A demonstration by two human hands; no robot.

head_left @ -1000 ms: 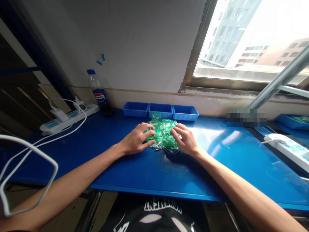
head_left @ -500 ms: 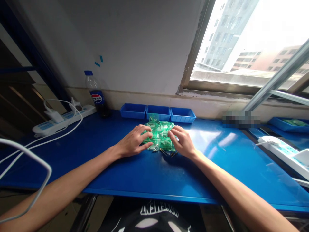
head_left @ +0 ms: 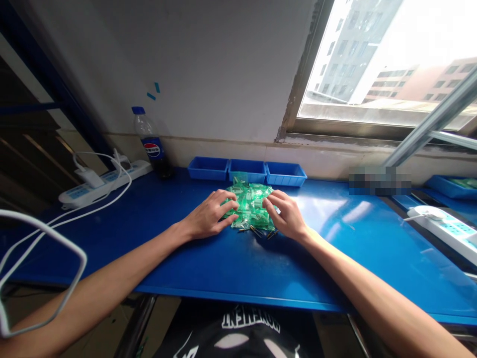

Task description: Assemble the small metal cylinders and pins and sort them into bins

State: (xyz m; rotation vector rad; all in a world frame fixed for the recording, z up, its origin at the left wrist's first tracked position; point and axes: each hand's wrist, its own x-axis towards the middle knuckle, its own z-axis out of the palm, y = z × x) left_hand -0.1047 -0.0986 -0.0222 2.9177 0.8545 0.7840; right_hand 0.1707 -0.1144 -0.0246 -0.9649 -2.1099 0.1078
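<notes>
A pile of small green plastic bags (head_left: 250, 203) lies on the blue table, with a few thin dark-and-gold pins (head_left: 257, 230) at its near edge. At the pile's left side rests my left hand (head_left: 216, 214), fingers curved and apart, touching the bags. My right hand (head_left: 286, 215) is at the right side, its fingers bent against the bags and thumb apart from them. Neither hand visibly grips anything. Some of the bags are hidden beneath the fingers.
Three blue bins (head_left: 247, 169) stand in a row behind the pile. A cola bottle (head_left: 152, 146) and a white power strip (head_left: 104, 184) are at the back left, with a white cable (head_left: 40, 221) looping over the left side. Another power strip (head_left: 443, 226) lies at the right.
The whole view has shifted slightly, so everything appears a little to the right. Both hands keep nearly the same place beside the green bags.
</notes>
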